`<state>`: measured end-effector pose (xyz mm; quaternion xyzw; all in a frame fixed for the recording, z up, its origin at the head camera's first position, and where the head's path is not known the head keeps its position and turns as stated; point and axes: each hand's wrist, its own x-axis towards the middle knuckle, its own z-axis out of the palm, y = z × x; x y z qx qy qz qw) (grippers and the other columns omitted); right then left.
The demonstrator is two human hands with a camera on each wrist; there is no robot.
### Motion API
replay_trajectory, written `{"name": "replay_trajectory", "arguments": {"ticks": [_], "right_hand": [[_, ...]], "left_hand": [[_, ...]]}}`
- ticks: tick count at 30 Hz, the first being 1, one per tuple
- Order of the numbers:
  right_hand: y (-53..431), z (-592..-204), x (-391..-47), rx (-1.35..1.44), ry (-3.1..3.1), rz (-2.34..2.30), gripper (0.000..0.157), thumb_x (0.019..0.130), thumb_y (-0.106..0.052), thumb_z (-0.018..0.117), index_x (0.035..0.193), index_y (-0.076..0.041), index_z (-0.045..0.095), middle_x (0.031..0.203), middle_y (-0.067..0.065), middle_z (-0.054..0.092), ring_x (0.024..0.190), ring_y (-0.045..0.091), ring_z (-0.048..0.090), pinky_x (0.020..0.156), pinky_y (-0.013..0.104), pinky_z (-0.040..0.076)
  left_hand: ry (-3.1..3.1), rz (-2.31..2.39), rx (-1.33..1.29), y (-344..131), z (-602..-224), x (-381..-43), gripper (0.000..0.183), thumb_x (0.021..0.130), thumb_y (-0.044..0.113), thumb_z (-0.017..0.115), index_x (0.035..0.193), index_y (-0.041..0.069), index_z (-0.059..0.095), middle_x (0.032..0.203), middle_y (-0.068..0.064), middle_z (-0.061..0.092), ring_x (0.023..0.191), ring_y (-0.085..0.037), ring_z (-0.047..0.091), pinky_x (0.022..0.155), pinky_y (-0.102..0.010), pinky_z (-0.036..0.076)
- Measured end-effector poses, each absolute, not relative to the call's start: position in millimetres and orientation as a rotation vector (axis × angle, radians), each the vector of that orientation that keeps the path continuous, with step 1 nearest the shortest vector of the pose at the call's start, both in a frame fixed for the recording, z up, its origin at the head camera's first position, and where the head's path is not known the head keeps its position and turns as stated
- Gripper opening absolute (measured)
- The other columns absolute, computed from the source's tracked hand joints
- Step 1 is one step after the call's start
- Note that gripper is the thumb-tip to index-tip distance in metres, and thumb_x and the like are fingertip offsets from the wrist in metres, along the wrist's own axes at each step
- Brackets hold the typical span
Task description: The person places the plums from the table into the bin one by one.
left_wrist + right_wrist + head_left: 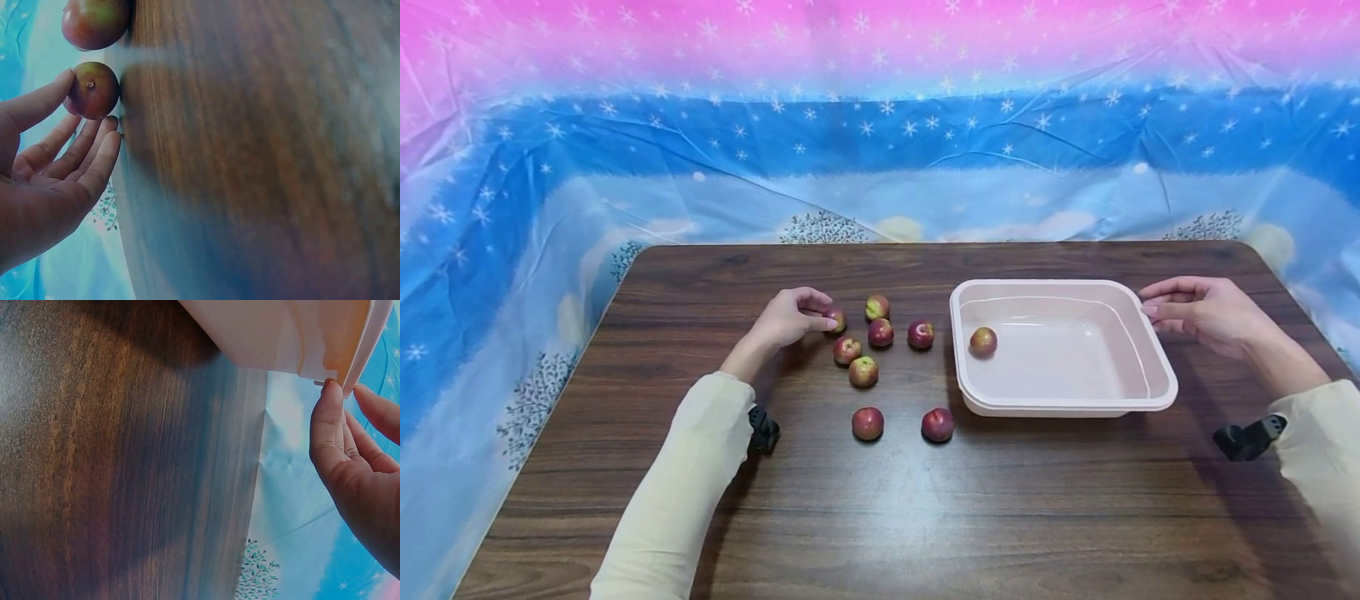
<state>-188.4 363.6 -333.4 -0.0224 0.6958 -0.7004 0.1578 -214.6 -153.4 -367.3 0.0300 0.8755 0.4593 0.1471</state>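
A person's left hand [793, 318] pinches a small round red-and-green plum [836, 321], thumb against its skin and fingertips curled about the other side, well to the left of a pale pink rectangular plastic-looking tub [1063, 404]. The person's right hand [1213, 312] grasps the tub's right-hand rim between thumb and fingers, apparently to steady it.

The step in hand looks to be picking up this one fruit; the next move would seem to call for a secure but gentle pinch and a lift straight off the dark brown wood-grain table [820, 517].

One reddish-yellow round plum [982, 342] already lies inside the tub, by its left wall. Seven other red and green round plums [863, 372] sit outside: four bunched to the tub's left, one between that bunch and the tub, and two toward the viewer, the nearer of these just off the tub's near left corner.

The bunch and the tub's raised left wall stand between the pinched plum and the tub's inside; a low sweep could knock fruit rolling. Beyond the tub hangs a pink-and-blue snowflake-print cloth [887, 133].
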Motion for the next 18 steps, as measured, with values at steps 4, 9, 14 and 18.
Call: {"name": "replay_trajectory", "arguments": {"ticks": [4, 9, 14, 18], "right_hand": [[361.3, -332.9, -188.4, -0.008, 2.115, -1.921, 0.024, 0.083, 0.008, 0.060, 0.091, -0.013, 0.068, 0.083, 0.004, 0.068, 0.073, 0.015, 0.064, 0.064, 0.030, 0.053], [362.8, -333.5, -188.6, -0.044, 2.049, -1.966, 0.023, 0.083, 0.010, 0.059, 0.093, -0.009, 0.068, 0.083, 0.006, 0.068, 0.073, 0.016, 0.064, 0.064, 0.030, 0.053], [362.9, -333.9, -188.9, -0.043, 2.055, -1.962, 0.024, 0.083, 0.010, 0.059, 0.093, -0.009, 0.068, 0.083, 0.007, 0.068, 0.074, 0.016, 0.065, 0.064, 0.031, 0.053], [362.1, -334.1, -189.3, -0.033, 2.088, -1.940, 0.024, 0.083, 0.010, 0.059, 0.092, -0.011, 0.069, 0.083, 0.006, 0.068, 0.074, 0.015, 0.065, 0.065, 0.031, 0.053]], "left_hand": [[2.529, 1.320, 0.076, -155.6, -367.0, -213.6, 0.038, 0.084, 0.013, 0.067, 0.117, 0.000, 0.055, 0.115, -0.016, 0.056, 0.103, -0.027, 0.052, 0.085, -0.038, 0.041], [2.532, 1.332, 0.072, -158.2, -365.3, -213.0, 0.037, 0.083, 0.012, 0.068, 0.116, -0.001, 0.055, 0.114, -0.017, 0.056, 0.102, -0.027, 0.052, 0.086, -0.038, 0.040], [2.514, 1.378, 0.073, -161.2, -362.9, -214.5, 0.037, 0.083, 0.011, 0.067, 0.116, -0.002, 0.055, 0.114, -0.017, 0.057, 0.102, -0.026, 0.053, 0.085, -0.037, 0.042], [2.493, 1.423, 0.065, -162.6, -359.1, -214.8, 0.038, 0.084, 0.010, 0.067, 0.117, -0.002, 0.055, 0.115, -0.017, 0.057, 0.102, -0.026, 0.053, 0.085, -0.037, 0.044]]}}
